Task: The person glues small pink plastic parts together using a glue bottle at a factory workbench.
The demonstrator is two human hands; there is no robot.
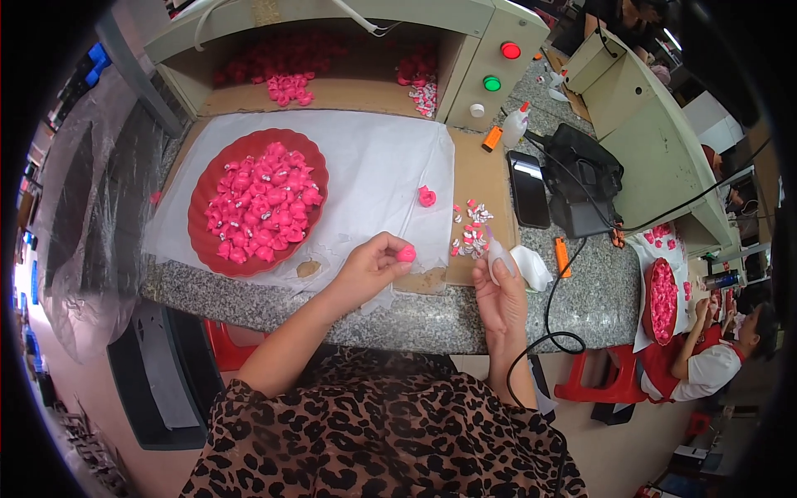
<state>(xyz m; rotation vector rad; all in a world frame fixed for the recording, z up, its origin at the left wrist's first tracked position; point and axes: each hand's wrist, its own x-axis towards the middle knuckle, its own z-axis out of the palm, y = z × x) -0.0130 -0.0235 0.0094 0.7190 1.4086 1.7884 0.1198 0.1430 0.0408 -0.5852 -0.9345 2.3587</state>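
Note:
Between the thumb and fingers of my left hand (pixel 371 272) is a small pink plastic piece (pixel 406 254), held just above the front edge of the paper. My right hand (pixel 503 300) grips a small translucent squeeze bottle (pixel 500 259) with a thin purplish tip pointing up and away. Beyond the bottle, small pink-and-white parts (pixel 473 237) lie scattered on cardboard. One more pink piece (pixel 427 196) rests alone on the white paper (pixel 378 158). Left of my hands stands a red scalloped bowl (pixel 202 197) heaped with pink pieces (pixel 264 199).
A machine (pixel 465 62) with an open chamber holds more pink pieces at the back. Right of the cardboard lie a phone (pixel 529 189), a black bag (pixel 585 170), an orange lighter (pixel 563 257) and a white cloth (pixel 532 267). A black cable (pixel 550 311) crosses the granite counter; a co-worker (pixel 697 357) sits at right.

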